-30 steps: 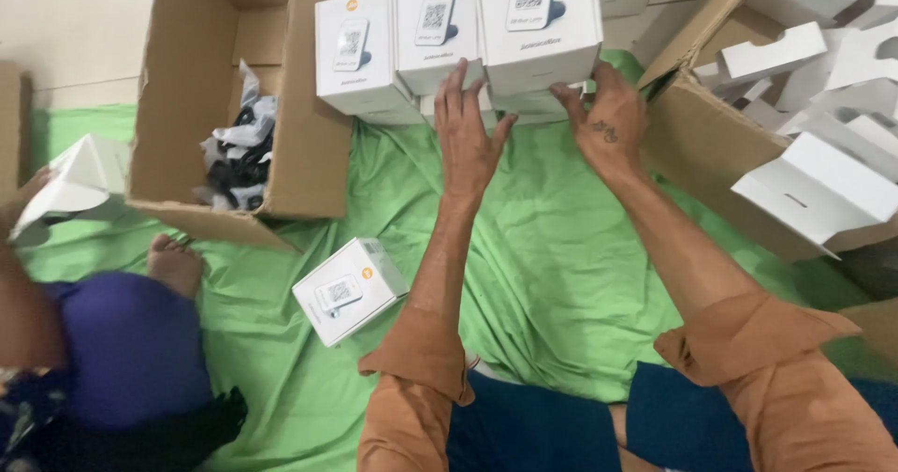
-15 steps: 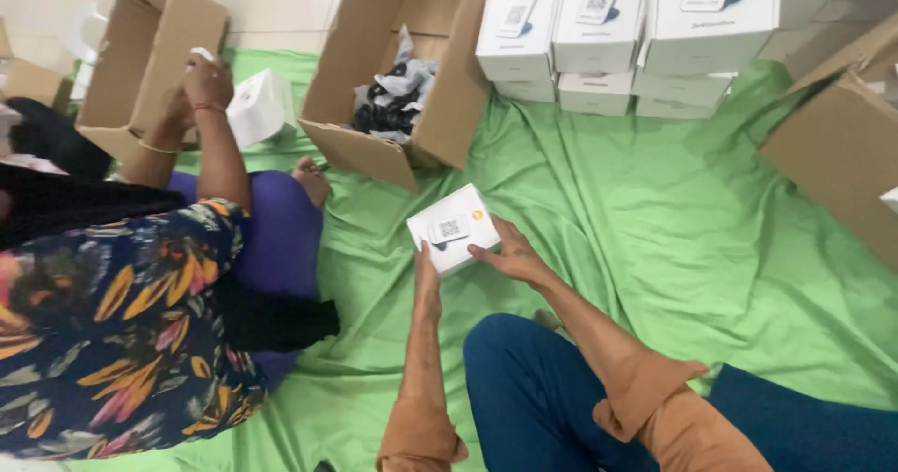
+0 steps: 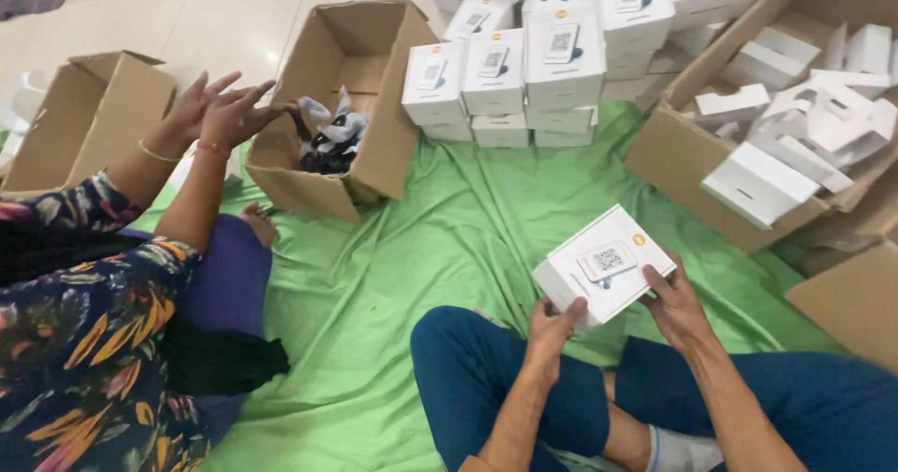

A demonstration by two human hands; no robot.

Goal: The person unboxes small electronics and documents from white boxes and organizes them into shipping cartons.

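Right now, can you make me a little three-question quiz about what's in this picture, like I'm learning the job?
1. True or false: both of the person's hands, the left hand and the right hand, hold the white box.
2. What colour is the cloth spread on the floor? A) blue B) green C) red
3. What stands between the two open cardboard boxes, the open cardboard box by the co-worker's hands and the big cardboard box on the right?

Key
1. True.
2. B.
3. A stack of white boxes.
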